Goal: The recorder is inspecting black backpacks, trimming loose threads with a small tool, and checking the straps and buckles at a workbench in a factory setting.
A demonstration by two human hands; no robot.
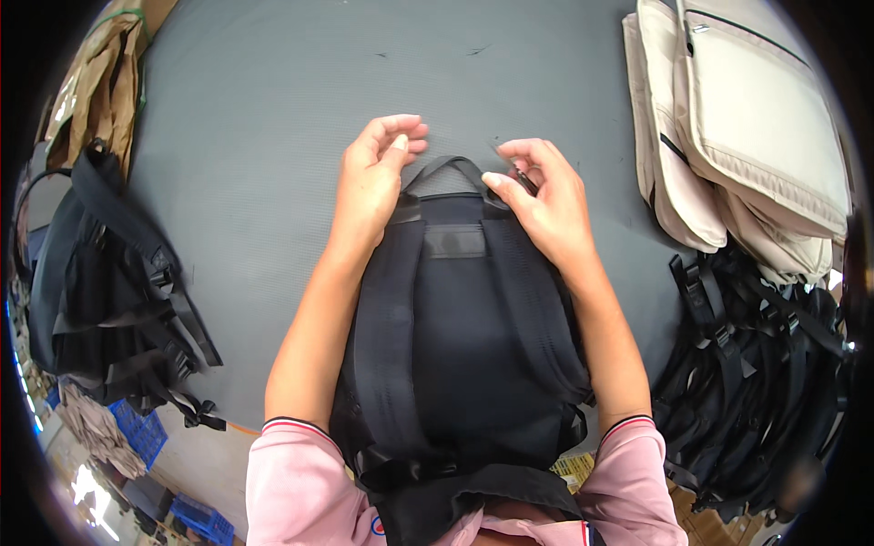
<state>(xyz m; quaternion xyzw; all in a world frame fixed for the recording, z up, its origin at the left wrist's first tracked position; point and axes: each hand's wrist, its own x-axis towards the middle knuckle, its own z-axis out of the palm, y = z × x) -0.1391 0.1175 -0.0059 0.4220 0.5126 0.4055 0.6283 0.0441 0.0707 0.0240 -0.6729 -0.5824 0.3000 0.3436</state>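
A black backpack [460,346] lies back-side up on the grey table [273,118], its shoulder straps facing me and its top carry handle [446,166] pointing away. My left hand [373,177] rests on the bag's top left corner, fingers curled beside the handle. My right hand [542,200] presses its thumb on the top right corner and pinches a small dark tool [521,175] between its fingers; I cannot tell what kind of tool it is.
A pile of black backpacks [109,291] sits at the table's left edge, another pile of black bags [765,364] at the right. Beige bags [746,127] are stacked at the far right. Brown bags [100,82] lie far left. Blue crates [141,432] stand on the floor.
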